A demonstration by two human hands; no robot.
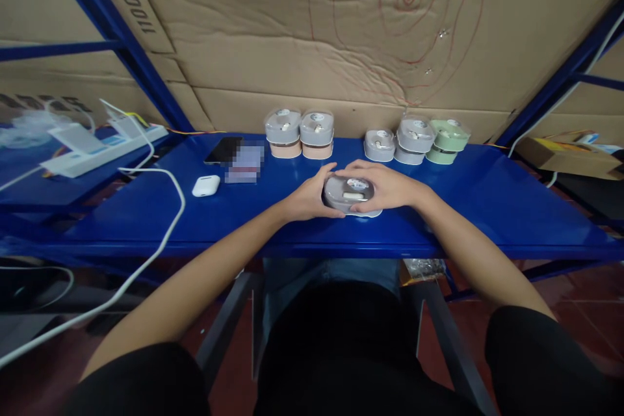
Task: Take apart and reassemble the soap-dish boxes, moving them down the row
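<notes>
A grey lidded container (345,197) with a clear top and a round sticker sits near the front edge of the blue table (273,208). My left hand (314,198) wraps round its left side, thumb at the back and fingers at the front. From the right, my right hand (385,185) grips the same container, its fingers reaching over the back and round the front. A white rim or sheet shows beneath it. The container's right side is partly hidden by my hand.
Stacked grey-and-pink containers (285,133) stand at the back, with grey ones (414,140) and a green stack (447,141) to the right. A white earbud case (205,186), a dark phone (221,150), a power strip (92,155) and a white cable (170,227) lie left.
</notes>
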